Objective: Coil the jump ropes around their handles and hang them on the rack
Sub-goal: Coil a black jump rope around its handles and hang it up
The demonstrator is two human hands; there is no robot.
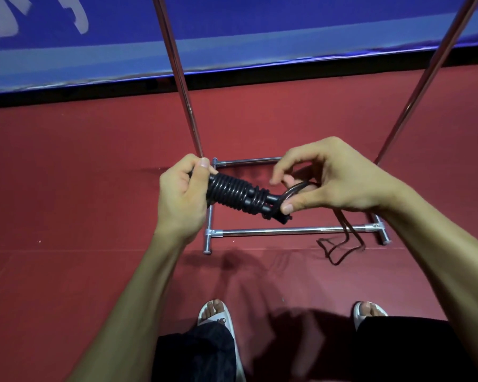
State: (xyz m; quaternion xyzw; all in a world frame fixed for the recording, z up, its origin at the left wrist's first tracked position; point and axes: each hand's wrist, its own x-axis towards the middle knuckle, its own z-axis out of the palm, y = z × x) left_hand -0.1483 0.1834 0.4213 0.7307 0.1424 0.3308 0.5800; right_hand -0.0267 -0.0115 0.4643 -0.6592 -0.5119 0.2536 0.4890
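I stand on a red floor (80, 175). A blue banner (232, 23) runs along the far side. My left grip (182, 194) curls around the coiled black jump rope (238, 193), above the base of the shiny rack (287, 231). My right grip (334, 180) pinches its loose loop.

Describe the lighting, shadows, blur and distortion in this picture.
Head view: dim, even light; soft shadows of the arms fall on the red floor; bright glints run along the chrome rack; the right hand shows motion blur at its fingertips, as does the hanging rope, while the left hand is sharp; the wide lens bows the blue banner.
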